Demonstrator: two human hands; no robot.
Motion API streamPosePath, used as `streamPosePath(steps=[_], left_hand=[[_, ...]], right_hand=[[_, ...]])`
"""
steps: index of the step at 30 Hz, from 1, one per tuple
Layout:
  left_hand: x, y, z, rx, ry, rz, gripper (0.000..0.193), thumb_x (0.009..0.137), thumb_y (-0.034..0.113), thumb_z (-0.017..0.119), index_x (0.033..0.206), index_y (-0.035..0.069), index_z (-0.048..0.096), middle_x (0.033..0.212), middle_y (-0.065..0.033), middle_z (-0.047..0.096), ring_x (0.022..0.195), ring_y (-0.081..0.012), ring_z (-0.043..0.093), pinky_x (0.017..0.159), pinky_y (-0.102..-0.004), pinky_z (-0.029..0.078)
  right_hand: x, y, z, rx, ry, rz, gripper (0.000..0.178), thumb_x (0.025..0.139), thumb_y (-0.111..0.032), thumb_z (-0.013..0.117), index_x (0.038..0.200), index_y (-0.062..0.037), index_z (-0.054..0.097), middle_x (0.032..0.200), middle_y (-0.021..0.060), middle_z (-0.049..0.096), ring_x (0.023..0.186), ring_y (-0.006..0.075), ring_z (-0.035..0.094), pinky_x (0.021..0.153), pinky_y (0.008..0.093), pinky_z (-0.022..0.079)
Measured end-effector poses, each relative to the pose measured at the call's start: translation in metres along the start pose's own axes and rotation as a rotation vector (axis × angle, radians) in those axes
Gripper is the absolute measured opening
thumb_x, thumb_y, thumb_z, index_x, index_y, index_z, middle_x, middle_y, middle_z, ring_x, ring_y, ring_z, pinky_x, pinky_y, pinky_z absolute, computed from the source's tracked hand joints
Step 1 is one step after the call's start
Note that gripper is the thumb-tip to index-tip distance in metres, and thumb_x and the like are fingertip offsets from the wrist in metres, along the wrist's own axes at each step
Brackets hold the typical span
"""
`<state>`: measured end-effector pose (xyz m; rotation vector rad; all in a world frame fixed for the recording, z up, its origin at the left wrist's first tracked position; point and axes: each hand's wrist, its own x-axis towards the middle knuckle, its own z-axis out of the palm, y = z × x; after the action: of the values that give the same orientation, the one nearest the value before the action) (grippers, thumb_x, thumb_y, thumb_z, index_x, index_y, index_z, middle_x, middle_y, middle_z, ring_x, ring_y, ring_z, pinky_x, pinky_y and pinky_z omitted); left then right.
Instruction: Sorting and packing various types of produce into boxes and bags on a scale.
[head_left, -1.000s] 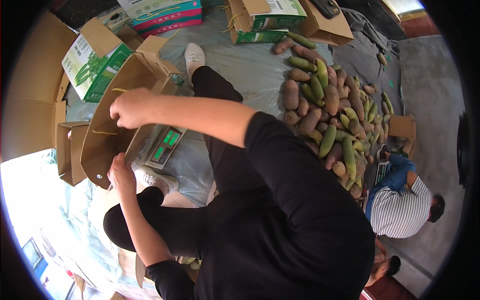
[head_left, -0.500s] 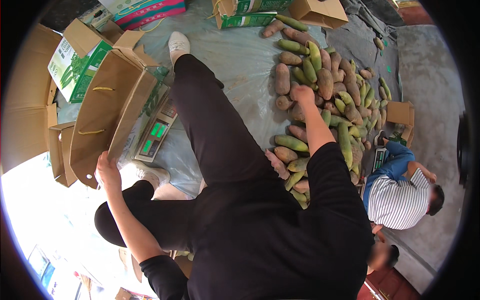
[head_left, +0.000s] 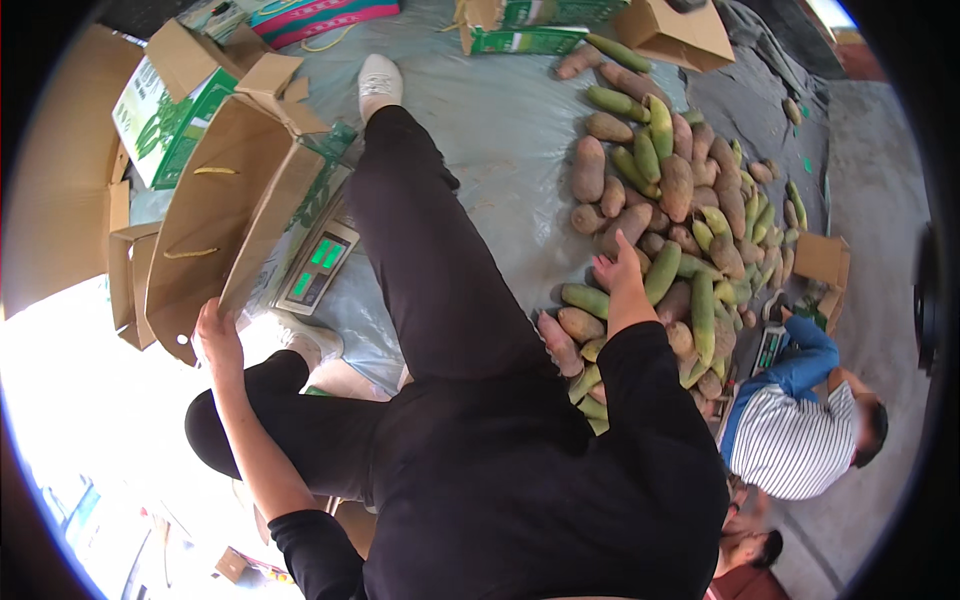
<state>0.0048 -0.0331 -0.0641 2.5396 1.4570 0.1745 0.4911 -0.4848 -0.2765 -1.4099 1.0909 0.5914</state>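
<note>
My left hand (head_left: 217, 335) is closed on the near edge of an opened cardboard box (head_left: 215, 200) with yellow cord handles. This box stands beside a digital scale (head_left: 318, 262) with green lit displays; whether it rests on the scale's plate is hidden. Over the left side of a vegetable pile, my right hand (head_left: 622, 270) has its fingers apart and holds nothing. A brown sweet potato (head_left: 627, 228) lies just beyond its fingertips, and a green radish (head_left: 663, 272) is to its right. More sweet potatoes and green radishes surround them.
Plastic sheeting (head_left: 490, 130) covers the floor. A green and white carton (head_left: 165, 125) stands at the left, with another green carton (head_left: 530, 40) and a plain box (head_left: 675, 35) at the far side. A person in a striped shirt (head_left: 795, 440) crouches at the right near a second scale (head_left: 770, 348).
My right hand has come back toward me over the pile, and its fingers have gone from closed to apart. My left hand keeps its hold on the box edge. The view has shifted slightly.
</note>
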Motion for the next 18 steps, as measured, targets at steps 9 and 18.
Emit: streamPosePath(steps=[9,18], left_hand=[[0.001,0.023,-0.017,0.078,-0.011,-0.065,0.022,0.07,-0.001,0.06,0.092,0.004,0.061,0.087,-0.012,0.062,0.088,-0.0305,0.06,0.081,-0.041,0.044],[0.006,0.032,-0.016,0.048,-0.015,-0.128,0.016,0.073,0.003,0.061,0.089,0.007,0.064,0.085,-0.0087,0.063,0.09,-0.0281,0.06,0.086,-0.0412,0.041]], right_hand=[[0.045,0.014,-0.007,-0.135,-0.293,-0.073,0.05,0.075,-0.037,0.074,0.113,-0.0106,0.054,0.103,0.0033,0.055,0.09,0.0214,0.05,0.074,0.0315,0.046],[-0.01,-0.002,0.025,0.19,-0.227,0.016,0.051,0.064,-0.033,0.083,0.098,-0.0058,0.057,0.089,0.0057,0.056,0.078,0.0211,0.053,0.064,0.0294,0.045]])
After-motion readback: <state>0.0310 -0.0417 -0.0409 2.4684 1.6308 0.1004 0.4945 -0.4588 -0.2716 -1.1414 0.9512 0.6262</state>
